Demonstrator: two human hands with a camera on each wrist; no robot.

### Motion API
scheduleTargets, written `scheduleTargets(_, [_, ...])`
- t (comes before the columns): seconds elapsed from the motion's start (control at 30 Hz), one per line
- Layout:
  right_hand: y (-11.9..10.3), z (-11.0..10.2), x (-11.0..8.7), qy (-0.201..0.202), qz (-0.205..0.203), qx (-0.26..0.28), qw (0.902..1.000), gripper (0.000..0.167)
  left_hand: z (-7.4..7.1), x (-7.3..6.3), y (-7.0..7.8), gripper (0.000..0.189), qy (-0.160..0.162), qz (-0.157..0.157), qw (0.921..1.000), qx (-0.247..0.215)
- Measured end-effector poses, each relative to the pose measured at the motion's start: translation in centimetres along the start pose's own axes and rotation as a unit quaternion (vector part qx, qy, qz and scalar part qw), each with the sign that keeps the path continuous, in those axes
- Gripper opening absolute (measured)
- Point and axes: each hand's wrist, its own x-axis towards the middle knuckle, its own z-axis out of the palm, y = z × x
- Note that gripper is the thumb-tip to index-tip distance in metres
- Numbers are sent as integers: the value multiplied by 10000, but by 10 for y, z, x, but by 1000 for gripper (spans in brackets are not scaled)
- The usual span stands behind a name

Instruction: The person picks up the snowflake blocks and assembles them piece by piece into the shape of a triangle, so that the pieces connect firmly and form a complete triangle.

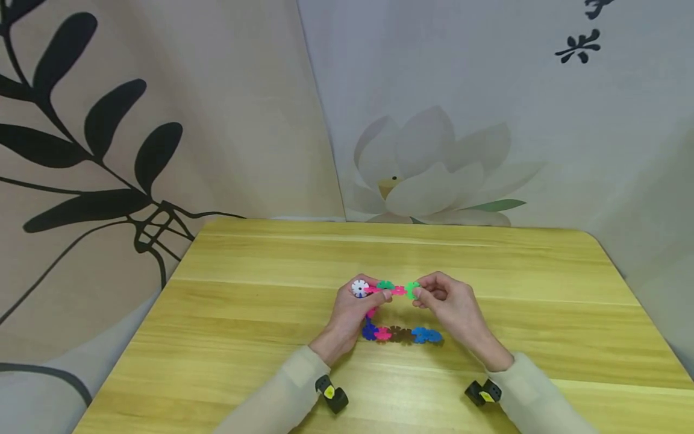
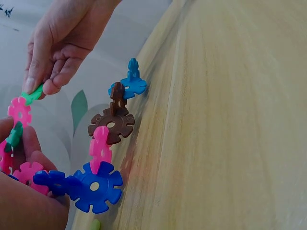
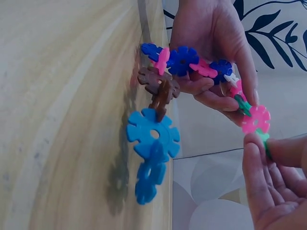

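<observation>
A chain of notched plastic snowflake discs, linked edge to edge, is held up between both hands. My left hand (image 1: 349, 307) grips its upper run around a dark green disc (image 1: 385, 285), with a white disc (image 1: 360, 288) showing beside the palm. Between thumb and finger my right hand (image 1: 447, 301) pinches a light green disc (image 1: 412, 290), which meets a pink disc (image 3: 256, 119) at the chain's end. From the left hand the chain bends down through dark blue discs (image 2: 96, 187), then runs through brown discs (image 3: 154, 79) to light blue discs (image 3: 153, 134) at the other end.
The wooden table (image 1: 244, 313) spreads out under both forearms. Behind it stands a backdrop (image 1: 244, 108) printed with leaves and a flower. A black and yellow camera mount sits at each wrist, the left mount (image 1: 332, 395) and the right mount (image 1: 484, 393).
</observation>
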Motion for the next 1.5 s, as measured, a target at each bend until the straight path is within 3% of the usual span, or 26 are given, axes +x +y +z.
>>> scheduleTargets(0.4, [2, 4, 0, 40, -37, 6, 10000, 12, 1, -1, -1, 24, -22, 27, 10000, -4])
scheduleTargets(0.7, [7, -4, 5, -241, 104, 48, 9996, 22, -6, -1, 0, 28, -378, 92, 9992, 37])
scheduleTargets(0.9, [10, -12, 6, -409, 2, -84, 9991, 35, -11, 0, 0, 20, -581, -70, 9971, -484])
scheduleTargets(1.07, [12, -21, 9, -436, -163, -142, 9988, 36, -14, -2, 1, 27, -672, -159, 9954, -667])
scheduleTargets(1.5, [20, -26, 31, -1043, -541, -959, 9884, 34, -25, -12, 3, 27, -511, -324, 9965, -574])
